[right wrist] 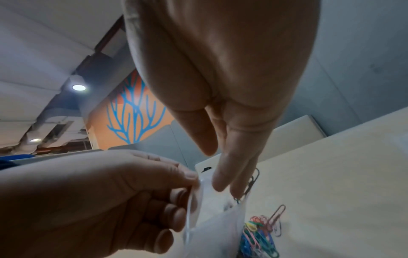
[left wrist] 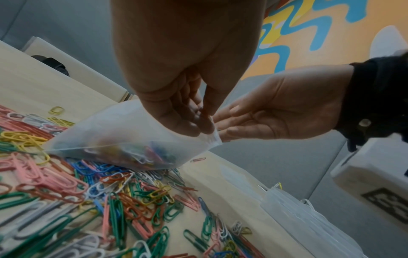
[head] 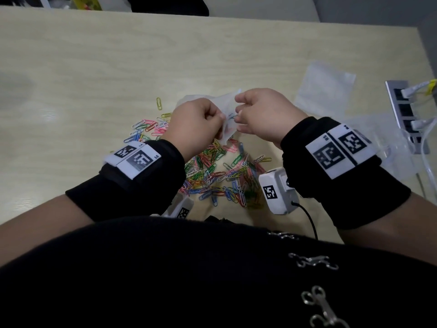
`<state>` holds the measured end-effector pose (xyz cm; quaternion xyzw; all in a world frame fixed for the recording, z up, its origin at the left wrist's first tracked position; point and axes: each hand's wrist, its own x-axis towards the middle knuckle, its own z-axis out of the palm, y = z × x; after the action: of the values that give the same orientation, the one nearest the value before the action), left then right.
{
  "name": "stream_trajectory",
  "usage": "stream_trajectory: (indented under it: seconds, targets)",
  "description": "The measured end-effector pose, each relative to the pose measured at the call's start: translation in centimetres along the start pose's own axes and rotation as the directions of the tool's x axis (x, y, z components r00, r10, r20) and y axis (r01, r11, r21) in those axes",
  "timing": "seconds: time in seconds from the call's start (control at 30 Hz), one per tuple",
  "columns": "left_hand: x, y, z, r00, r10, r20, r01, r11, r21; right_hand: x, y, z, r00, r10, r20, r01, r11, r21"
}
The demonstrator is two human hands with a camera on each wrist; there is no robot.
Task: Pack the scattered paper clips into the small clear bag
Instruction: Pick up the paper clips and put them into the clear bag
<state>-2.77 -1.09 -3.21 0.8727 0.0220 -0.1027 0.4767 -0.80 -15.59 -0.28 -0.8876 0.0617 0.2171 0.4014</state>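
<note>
A small clear bag hangs above the table, tilted, with several coloured clips inside. My left hand pinches one lip of its mouth between thumb and curled fingers. My right hand is at the mouth from the other side. Its fingers are nearly straight and its thumb stands apart. A dark clip sits just behind those fingertips, at the bag's opening. Below both hands the scattered paper clips lie in a broad multicoloured pile on the pale wooden table.
Spare clear bags and crumpled clear plastic lie to the right. A silver hub with white plugs sits at the right edge. One yellow clip lies apart, left of the bag. White wrist camera units hang under both wrists.
</note>
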Motion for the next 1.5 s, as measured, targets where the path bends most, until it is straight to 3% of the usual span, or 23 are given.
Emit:
stream_trajectory:
  seconds: [0.1,0.13,0.23,0.33,0.43,0.6,0.8,0.97,1.13,1.3,1.37,1.5]
  targets:
    - [0.0,0.0,0.0,1.000,-0.013,-0.018,0.014,1.000,0.004,-0.7,0.1,-0.2,0.997,0.019,-0.081,-0.002,0.978,0.209]
    - [0.0,0.0,-0.1,0.999,-0.019,-0.033,0.019,1.000,0.001,-0.9,0.4,-0.2,0.992,0.013,-0.123,0.011,0.981,0.195]
    - [0.0,-0.1,-0.4,0.997,-0.029,-0.077,0.028,1.000,-0.003,-1.8,2.2,0.1,0.995,0.044,-0.091,-0.051,0.996,-0.069]
    - [-0.2,0.1,-0.5,0.997,-0.028,-0.073,0.028,1.000,-0.008,-3.2,4.6,1.4,0.976,0.211,0.059,-0.155,0.855,-0.496]
    - [-0.3,0.1,-0.3,0.997,-0.036,-0.061,0.037,0.999,0.009,-4.8,6.0,3.8,0.941,0.329,0.076,-0.231,0.791,-0.566]
    - [-0.3,0.1,-0.1,0.999,-0.025,-0.046,0.027,0.999,0.039,-4.8,6.6,6.3,0.994,0.111,0.020,-0.083,0.840,-0.536]
    - [-0.3,-0.1,-0.1,0.997,-0.003,-0.073,0.005,0.999,0.034,-2.9,7.5,5.9,0.994,-0.106,0.036,0.109,0.838,-0.534]
    - [-0.2,-0.6,-0.2,0.996,-0.007,-0.085,0.007,1.000,0.003,-1.9,7.3,4.4,0.999,-0.040,-0.011,0.032,0.913,-0.407]
    - [-0.1,-0.6,-0.2,0.998,-0.011,-0.067,0.014,0.999,0.044,-1.4,6.1,2.5,0.992,0.071,-0.109,-0.069,0.997,0.019]
    - [0.0,-0.5,0.1,0.999,-0.015,-0.036,0.018,0.996,0.083,-1.0,3.2,0.7,0.992,0.109,-0.063,-0.061,0.850,0.523]
    - [0.0,-0.5,0.3,1.000,-0.001,-0.030,0.003,0.996,0.088,-0.6,2.2,0.5,0.994,0.099,-0.045,-0.057,0.824,0.564]
    - [-0.1,-0.2,0.4,1.000,0.010,-0.019,-0.009,0.996,0.088,0.4,1.2,0.7,0.989,0.089,-0.116,-0.039,0.926,0.376]
